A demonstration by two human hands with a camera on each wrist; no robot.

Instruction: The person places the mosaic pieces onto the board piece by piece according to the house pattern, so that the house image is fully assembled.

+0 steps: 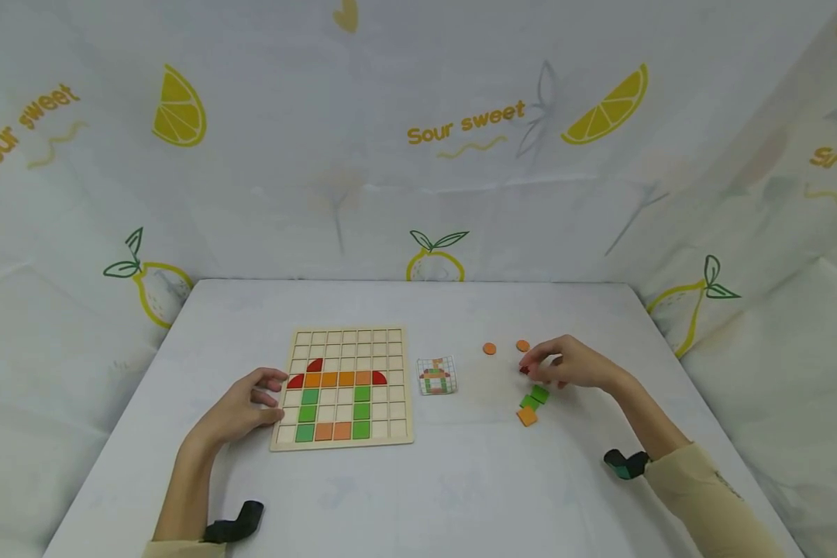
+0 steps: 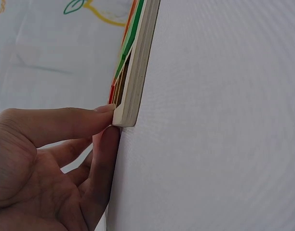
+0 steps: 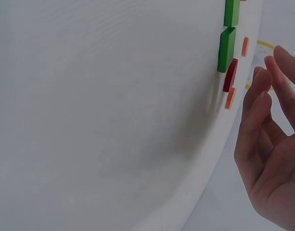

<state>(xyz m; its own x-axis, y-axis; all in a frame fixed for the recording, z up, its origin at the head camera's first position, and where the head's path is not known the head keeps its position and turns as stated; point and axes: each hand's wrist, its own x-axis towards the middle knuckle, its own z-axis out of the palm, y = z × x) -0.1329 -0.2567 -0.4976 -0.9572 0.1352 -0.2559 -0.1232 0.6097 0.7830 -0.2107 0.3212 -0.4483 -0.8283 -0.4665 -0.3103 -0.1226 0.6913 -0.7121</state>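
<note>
A square wooden grid board [image 1: 395, 349] lies on the left of the table, with red, orange and green tiles set in several of its cells. At its left edge, my left hand [image 1: 240, 407] touches the side with thumb and fingertips; in the left wrist view the thumb [image 2: 73, 125] meets the board's near corner. My right hand [image 1: 575, 364] hovers over a dark red piece [image 1: 525, 370], its fingers bent loosely. In the right wrist view that red piece [image 3: 230, 75] lies on the table, apart from the fingertips. Nothing visible is held there.
Two orange discs [image 1: 489, 349] lie behind and left of the right hand. Two green squares [image 1: 540, 394] and an orange square [image 1: 526, 417] lie in front of it. A small printed pattern card [image 1: 436, 375] sits right of the board. Black wrist devices [image 1: 235, 523] hang at both forearms.
</note>
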